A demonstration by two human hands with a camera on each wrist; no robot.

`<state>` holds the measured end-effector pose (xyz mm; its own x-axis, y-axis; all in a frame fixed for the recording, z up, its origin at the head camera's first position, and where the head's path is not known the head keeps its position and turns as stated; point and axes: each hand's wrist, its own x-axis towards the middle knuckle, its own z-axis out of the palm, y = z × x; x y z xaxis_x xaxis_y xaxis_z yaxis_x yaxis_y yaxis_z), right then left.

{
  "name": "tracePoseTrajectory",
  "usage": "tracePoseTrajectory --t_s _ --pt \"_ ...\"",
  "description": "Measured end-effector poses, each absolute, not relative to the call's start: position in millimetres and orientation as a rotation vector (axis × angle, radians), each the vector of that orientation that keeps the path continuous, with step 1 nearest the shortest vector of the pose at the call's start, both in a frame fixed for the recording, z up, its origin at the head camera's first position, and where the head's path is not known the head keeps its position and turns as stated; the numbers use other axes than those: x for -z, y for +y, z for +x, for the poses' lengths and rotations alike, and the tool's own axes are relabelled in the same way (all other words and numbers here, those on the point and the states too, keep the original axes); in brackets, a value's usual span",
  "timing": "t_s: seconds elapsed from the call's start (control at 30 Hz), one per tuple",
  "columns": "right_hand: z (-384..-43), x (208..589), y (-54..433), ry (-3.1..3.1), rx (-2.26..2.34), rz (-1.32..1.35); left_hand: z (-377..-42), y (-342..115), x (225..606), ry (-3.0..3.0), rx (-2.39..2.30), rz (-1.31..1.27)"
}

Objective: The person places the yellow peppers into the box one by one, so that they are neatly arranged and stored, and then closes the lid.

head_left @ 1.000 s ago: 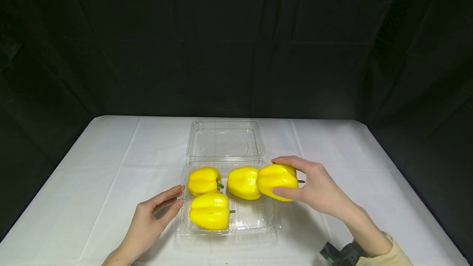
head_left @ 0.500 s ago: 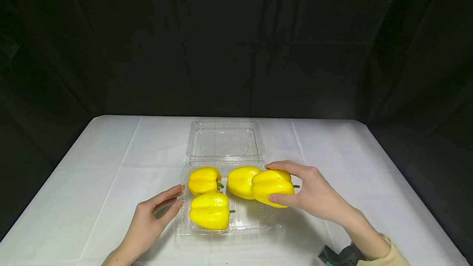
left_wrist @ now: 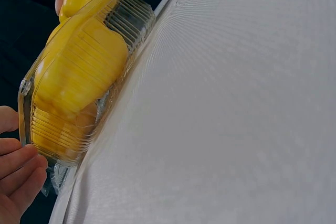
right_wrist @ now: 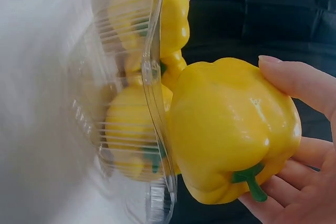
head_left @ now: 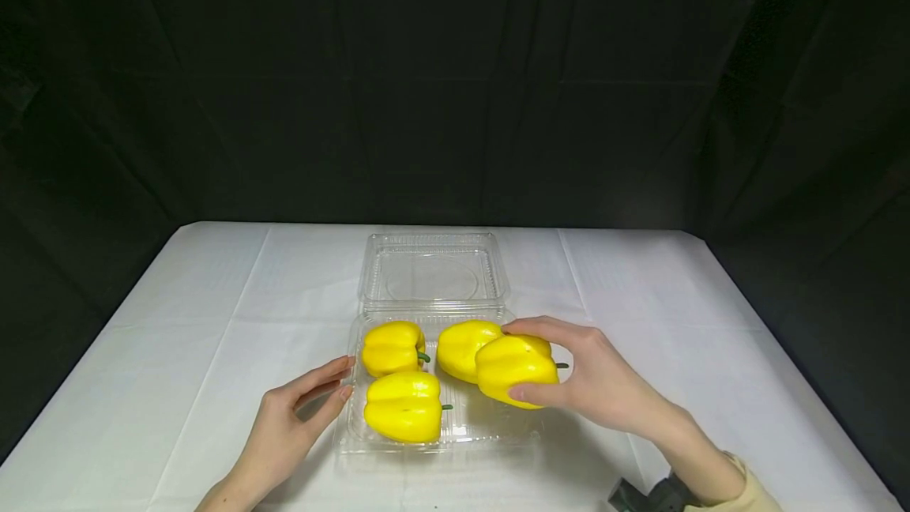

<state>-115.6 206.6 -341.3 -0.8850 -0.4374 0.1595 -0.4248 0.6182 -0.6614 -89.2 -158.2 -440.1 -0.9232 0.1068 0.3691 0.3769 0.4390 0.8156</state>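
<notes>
A yellow bell pepper [head_left: 515,370] with a green stem is held by my right hand [head_left: 593,374], thumb on its near side and fingers on its far side. In the right wrist view this held pepper [right_wrist: 236,129] is above the rim of a clear plastic clamshell container [head_left: 490,425]. Three more yellow peppers lie inside: one back left [head_left: 393,348], one front left [head_left: 404,409], and one back right [head_left: 465,350], partly hidden by the held one. At the container's left rim, my left hand [head_left: 291,409] rests its fingertips, with thumb and fingers apart.
The container's lid [head_left: 434,271] lies folded back, away from me. A white cloth [head_left: 213,362] covers the table, and a black curtain [head_left: 455,85] hangs behind it. A dark device [head_left: 657,494] sits at the right wrist near a beige sleeve [head_left: 739,488].
My right hand has brought its pepper left and toward me, down over the container's front right part, overlapping the back right pepper more. The left hand and the other peppers have stayed put.
</notes>
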Motion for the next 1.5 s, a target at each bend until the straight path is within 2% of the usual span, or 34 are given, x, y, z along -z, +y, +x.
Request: tracePoseTrajectory --t_s 0.5,0.83,1.5 --pt "-110 346 196 2.745 1.147 -0.769 -89 -158 440 -2.427 1.487 -0.425" --pt "-108 351 189 2.754 1.176 -0.876 -89 -158 440 -2.426 1.488 -0.422" --pt "-104 359 182 2.730 1.123 -0.870 -88 -158 438 -2.428 1.489 -0.419"
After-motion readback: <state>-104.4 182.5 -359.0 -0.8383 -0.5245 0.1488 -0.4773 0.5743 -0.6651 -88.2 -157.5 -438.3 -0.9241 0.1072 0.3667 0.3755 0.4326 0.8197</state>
